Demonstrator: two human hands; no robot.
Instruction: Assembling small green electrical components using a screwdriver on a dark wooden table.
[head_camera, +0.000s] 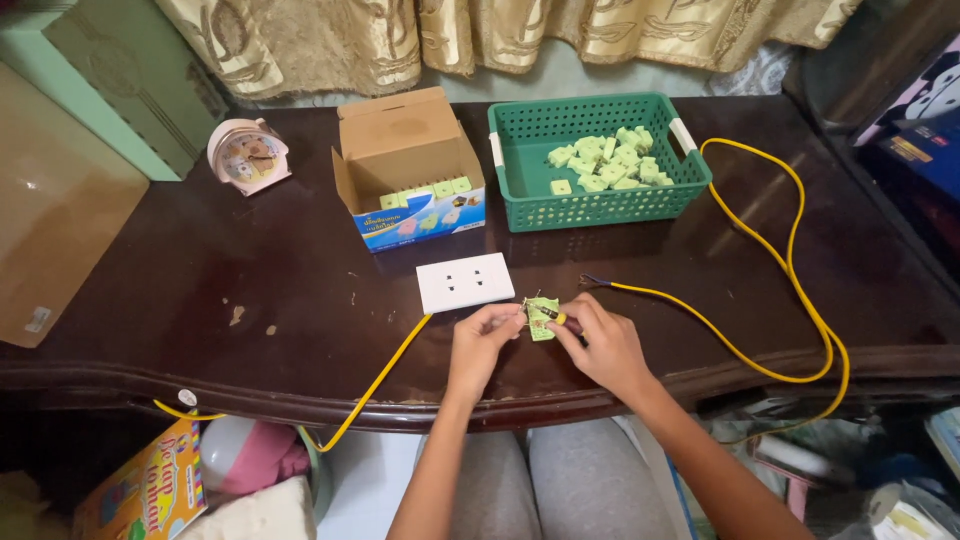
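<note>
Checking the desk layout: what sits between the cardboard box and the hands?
In the head view, a white socket plate lies on the table between the cardboard box and the hands, left and right.

You worked at a dark brown table beside a white socket plate, a yellow cable, a green basket of pale green blocks, a tan cardboard box, a pink clock and gold patterned curtains.

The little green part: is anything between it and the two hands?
Nothing visible. The left hand pinches the green part at its left edge, and the right hand touches it with a small yellow-tipped tool.
</note>
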